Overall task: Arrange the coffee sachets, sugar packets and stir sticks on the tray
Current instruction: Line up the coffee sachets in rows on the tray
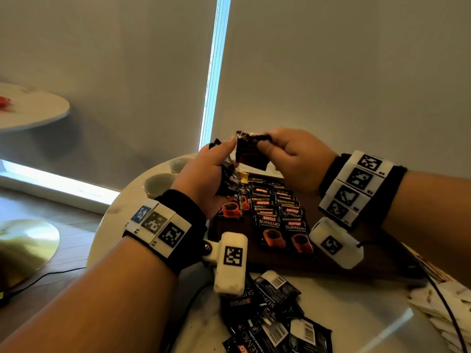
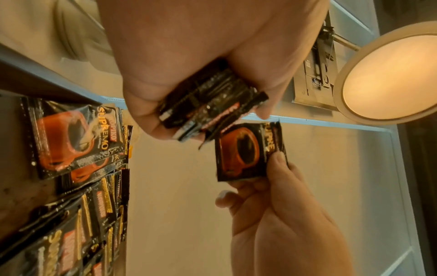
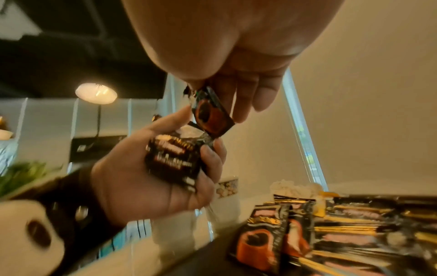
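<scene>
My left hand grips a small stack of black coffee sachets, also seen in the right wrist view as the stack. My right hand pinches a single coffee sachet by its top edge, held up beside the left thumb; the same sachet shows a red cup print. Both hands hover above the dark wooden tray. Rows of overlapping coffee sachets lie on the tray. No stir sticks are visible.
A loose pile of coffee sachets lies on the white round table at the front. White sugar packets are fanned at the right edge. Two cups stand behind the tray at left. A cable runs across the right side.
</scene>
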A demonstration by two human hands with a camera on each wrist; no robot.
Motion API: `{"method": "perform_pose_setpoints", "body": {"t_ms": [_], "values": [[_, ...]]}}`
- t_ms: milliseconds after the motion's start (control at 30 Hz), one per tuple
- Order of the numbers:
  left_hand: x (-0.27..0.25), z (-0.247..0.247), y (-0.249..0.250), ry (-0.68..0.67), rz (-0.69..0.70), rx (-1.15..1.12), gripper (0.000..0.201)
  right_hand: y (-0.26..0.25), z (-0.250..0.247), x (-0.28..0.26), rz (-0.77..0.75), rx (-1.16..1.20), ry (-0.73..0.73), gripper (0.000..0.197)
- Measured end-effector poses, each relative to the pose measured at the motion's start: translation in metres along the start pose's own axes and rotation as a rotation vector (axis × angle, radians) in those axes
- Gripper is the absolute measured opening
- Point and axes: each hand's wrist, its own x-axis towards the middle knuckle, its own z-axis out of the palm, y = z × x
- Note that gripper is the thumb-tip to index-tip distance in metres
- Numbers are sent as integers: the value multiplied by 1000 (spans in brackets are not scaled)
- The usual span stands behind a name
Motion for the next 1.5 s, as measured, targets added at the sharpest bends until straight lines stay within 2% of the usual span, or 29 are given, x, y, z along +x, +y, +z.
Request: {"method": "perform_pose_setpoints", "body": {"t_ms": [133, 333, 433, 467, 533, 567, 633, 700, 767, 900, 967, 1033, 1133, 1333, 1500], "values": [[-6, 3, -2, -124, 26, 100, 30, 3, 0, 5, 133, 180, 58, 31], [-2, 4, -4, -98, 20, 153, 30, 6, 0, 4, 186, 251, 40, 46], [-2, 5, -5, -94, 25, 169, 27, 10, 5, 7, 233, 240, 63, 34], [-2, 5, -5, -92, 18, 179, 26, 9, 7, 6, 214, 194, 94, 31], [-3, 5, -5, -73, 7, 196, 22, 9, 7, 1, 55, 14, 161, 58], [-4, 5, -5, -67, 4, 194, 21, 9, 5, -1, -58, -95, 143, 69], [-4, 3, -3, -69, -10, 197, 22, 9, 1, -4, -192, -304, -13, 71], [-2, 1, -3, -74, -23, 209, 25, 9, -2, -1, -177, -381, -121, 55], [-1, 1, -4, -71, -31, 217, 25, 7, 0, 1, -170, -339, -115, 41], [-3, 2, -3, -32, -48, 215, 26, 7, 6, 8, -197, -398, -83, 36], [-2, 1, -1, 56, -36, 177, 33, 8, 7, 11, -132, -427, -81, 39], [0, -1, 2, 152, -10, 88, 37, 11, 8, 14, 17, -357, -118, 38], [0, 0, 4, 182, 55, -59, 28, 14, 20, 17, 165, -306, -255, 40], [-1, 2, 5, 163, 97, -146, 26, 11, 53, 25, 176, -453, -498, 46], [0, 1, 5, 157, 93, -141, 27, 4, 64, 32, 173, -480, -561, 46]]}}
